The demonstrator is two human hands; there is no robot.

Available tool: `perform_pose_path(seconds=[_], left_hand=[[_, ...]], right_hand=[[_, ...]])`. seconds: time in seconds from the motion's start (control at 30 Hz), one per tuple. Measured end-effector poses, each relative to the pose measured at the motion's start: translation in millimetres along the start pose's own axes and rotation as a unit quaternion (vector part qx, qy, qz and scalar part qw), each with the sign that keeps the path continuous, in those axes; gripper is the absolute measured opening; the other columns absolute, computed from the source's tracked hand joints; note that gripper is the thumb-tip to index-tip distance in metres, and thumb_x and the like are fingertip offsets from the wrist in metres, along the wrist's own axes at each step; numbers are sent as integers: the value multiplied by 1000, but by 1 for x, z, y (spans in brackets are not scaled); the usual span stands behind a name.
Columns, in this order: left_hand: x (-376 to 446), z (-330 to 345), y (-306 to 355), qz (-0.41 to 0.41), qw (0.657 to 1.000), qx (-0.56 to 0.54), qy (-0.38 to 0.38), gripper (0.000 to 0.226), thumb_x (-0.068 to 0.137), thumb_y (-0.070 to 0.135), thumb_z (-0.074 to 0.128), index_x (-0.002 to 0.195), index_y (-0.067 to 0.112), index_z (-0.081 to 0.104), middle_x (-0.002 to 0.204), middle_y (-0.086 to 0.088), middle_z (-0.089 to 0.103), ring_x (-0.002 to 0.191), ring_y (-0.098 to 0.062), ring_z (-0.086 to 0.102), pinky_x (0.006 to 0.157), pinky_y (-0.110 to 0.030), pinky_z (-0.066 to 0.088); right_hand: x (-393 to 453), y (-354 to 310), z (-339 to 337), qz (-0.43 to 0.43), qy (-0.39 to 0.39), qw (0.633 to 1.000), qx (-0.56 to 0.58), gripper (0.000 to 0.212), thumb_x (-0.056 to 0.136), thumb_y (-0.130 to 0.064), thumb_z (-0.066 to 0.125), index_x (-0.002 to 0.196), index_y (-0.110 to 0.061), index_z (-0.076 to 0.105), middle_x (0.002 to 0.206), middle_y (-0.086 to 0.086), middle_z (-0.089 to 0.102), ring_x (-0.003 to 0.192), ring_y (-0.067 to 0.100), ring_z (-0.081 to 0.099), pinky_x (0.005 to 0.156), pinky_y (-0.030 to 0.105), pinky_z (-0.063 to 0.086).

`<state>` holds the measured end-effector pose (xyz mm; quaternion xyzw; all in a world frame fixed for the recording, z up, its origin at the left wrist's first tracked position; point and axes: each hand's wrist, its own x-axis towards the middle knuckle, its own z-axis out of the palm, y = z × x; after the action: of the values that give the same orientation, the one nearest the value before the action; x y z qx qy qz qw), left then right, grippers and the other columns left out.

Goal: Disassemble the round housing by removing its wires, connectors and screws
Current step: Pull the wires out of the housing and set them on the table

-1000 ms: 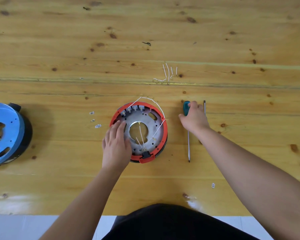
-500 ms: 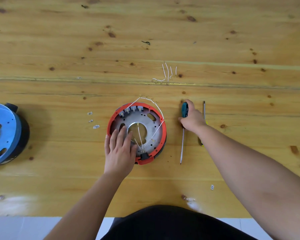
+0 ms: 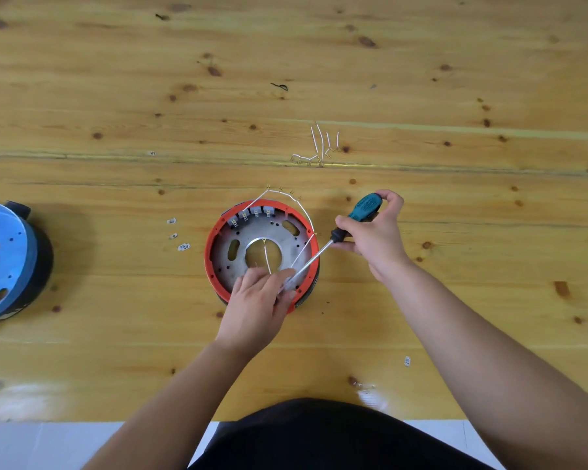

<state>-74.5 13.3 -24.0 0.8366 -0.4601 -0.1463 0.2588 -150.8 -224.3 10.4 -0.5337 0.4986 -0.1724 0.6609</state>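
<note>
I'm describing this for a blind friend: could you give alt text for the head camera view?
A right hand angles a teal screwdriver into a red-rimmed round housing on a wooden table, its tip at the left hand.

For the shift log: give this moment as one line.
right hand grips screwdriver | tip at red housing near edge | left hand steadies shaft

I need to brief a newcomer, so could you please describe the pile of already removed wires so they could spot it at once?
Start at the red-rimmed round housing mid-table, then look straight beyond it, past its far edge. The loose wires lie bare on the wooden table along a plank seam. Unlike the housing's own wires, they attach to nothing.
</note>
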Motion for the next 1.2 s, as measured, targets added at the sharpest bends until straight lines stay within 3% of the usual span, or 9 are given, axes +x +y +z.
perform_pose_path(seconds=[0.13, 0.23, 0.37, 0.47, 0.57, 0.7, 0.83, 0.93, 1.2], left_hand=[[0, -2, -11, -45, 999, -12, 21, 26, 99, 18, 52, 113, 12, 73, 83, 9, 70, 101, -22, 59, 81, -40, 45], [0, -6, -16, -36, 999, -6, 31, 31, 99, 19, 54, 125, 15, 71, 79, 16, 69, 97, -15, 57, 78, -37, 43], [4, -11, -19, -10, 999, -30, 22, 34, 101, 24, 53, 130, 18, 70, 83, 16, 70, 98, -15, 55, 82, -37, 45], [6, -12, -24, -14, 999, -32, 19, 32, 100, 16, 65, 132, 21, 70, 104, 8, 71, 106, -20, 55, 93, -38, 47], [8, -13, -29, -103, 990, -90, 22, 36, 95, 5, 64, 127, 21, 68, 125, 6, 61, 113, -14, 46, 102, -35, 42], [14, -10, -34, -167, 982, -92, -14, 16, 98, 19, 64, 113, 21, 69, 134, 6, 51, 127, -17, 45, 111, -38, 36], [18, -2, -34, -185, 977, -31, -97, 22, 101, 36, 58, 119, 27, 68, 148, 5, 45, 139, -22, 37, 114, -41, 24], [20, 1, -35, -198, 974, -28, -110, 23, 102, 40, 55, 119, 31, 69, 150, 8, 46, 140, -22, 35, 115, -43, 22], [26, 3, -37, -214, 969, -32, -117, 14, 99, 46, 59, 98, 37, 70, 142, 17, 53, 137, -18, 34, 109, -39, 21]], right_hand=[[-7, 5, 7, 16, -4, 998, 58, 73, 83, 1, 72, 123, -44, 33, 111, 19, 61, 74, 26, 76, 70, 47, 66], [-8, 6, 5, 43, -22, 996, 75, 80, 84, 0, 77, 136, -45, 36, 122, 20, 61, 81, 32, 78, 71, 46, 66], [-10, 3, -1, 76, -89, 987, 113, 71, 86, 5, 79, 127, -40, 41, 133, 34, 58, 89, 45, 77, 78, 50, 64], [-12, 2, -5, 50, -98, 988, 104, 69, 89, 11, 73, 123, -40, 40, 129, 34, 56, 92, 48, 76, 80, 48, 64], [-12, -1, -13, -6, -63, 996, 65, 68, 90, 8, 72, 124, -41, 38, 118, 26, 58, 88, 44, 78, 79, 45, 65], [-18, 1, -22, -53, -45, 998, 4, 67, 90, 2, 72, 119, -50, 40, 113, 21, 61, 84, 39, 79, 78, 42, 65], [-22, 7, -23, -61, -38, 997, 4, 67, 91, 2, 72, 118, -51, 40, 106, 17, 65, 83, 37, 79, 76, 39, 65], [-25, 9, -22, -62, -34, 997, 12, 67, 91, 2, 72, 119, -49, 40, 108, 17, 63, 84, 37, 79, 76, 38, 65], [-28, 14, -22, -64, -28, 997, 21, 67, 90, 0, 73, 129, -40, 35, 109, 16, 60, 83, 39, 79, 74, 38, 65]])
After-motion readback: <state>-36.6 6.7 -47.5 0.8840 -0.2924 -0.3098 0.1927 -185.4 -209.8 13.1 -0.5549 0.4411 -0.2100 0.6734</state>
